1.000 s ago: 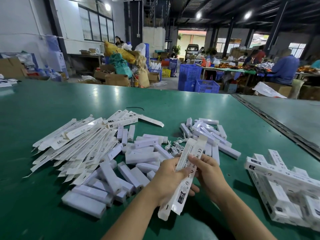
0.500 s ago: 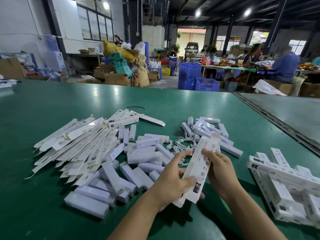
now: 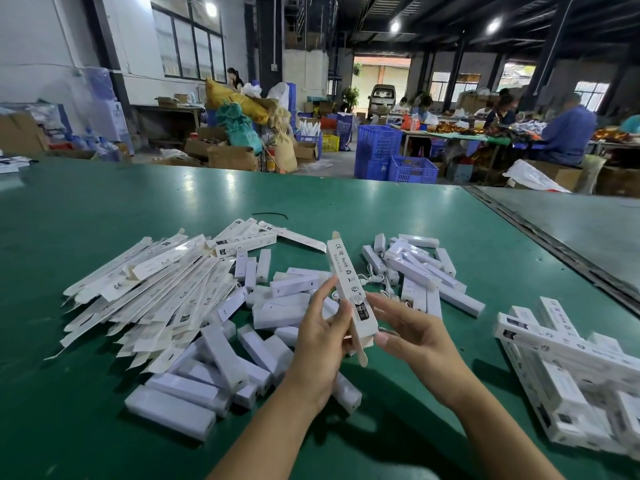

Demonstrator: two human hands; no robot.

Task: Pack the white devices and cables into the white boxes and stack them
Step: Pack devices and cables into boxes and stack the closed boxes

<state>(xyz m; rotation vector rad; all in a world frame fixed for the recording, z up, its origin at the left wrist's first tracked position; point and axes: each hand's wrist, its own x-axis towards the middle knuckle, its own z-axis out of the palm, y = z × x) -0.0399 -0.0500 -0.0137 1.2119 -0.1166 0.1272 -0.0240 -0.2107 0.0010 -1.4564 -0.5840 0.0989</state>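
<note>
- Looking down in the head view at a green table [image 3: 104, 209] laid out as a packing line: flat boxes [image 3: 149, 289] fanned out at the left, loose white devices [image 3: 221, 355] heaped in the middle and further back, thin cables [image 3: 372, 280] tangled between the two heaps, packed boxes [image 3: 568, 358] criss-crossed at the right edge.
- Holding one white box [image 3: 351, 292] clear of the table above the middle heap, far end tilted up and away, printed face toward the camera.
- Left hand [image 3: 323, 336] wrapped round its lower half, thumb on the near side, forefinger stretched up along the left edge, likely to steady the long sleeve.
- Right hand [image 3: 412, 336] pinching the lower end between thumb and forefinger, other fingers relaxed and close together, thumb right at the open mouth.
- Both end flaps open, brown inner card showing at top and bottom; apparently squared up but not yet closed, any contents hidden.
- Having the open end nearest the body probably eases sliding in a device and cable, both lying just beyond the hands.
- Stacking finished boxes at the right, well apart from the flat ones, presumably stops done and undone from mixing.
</note>
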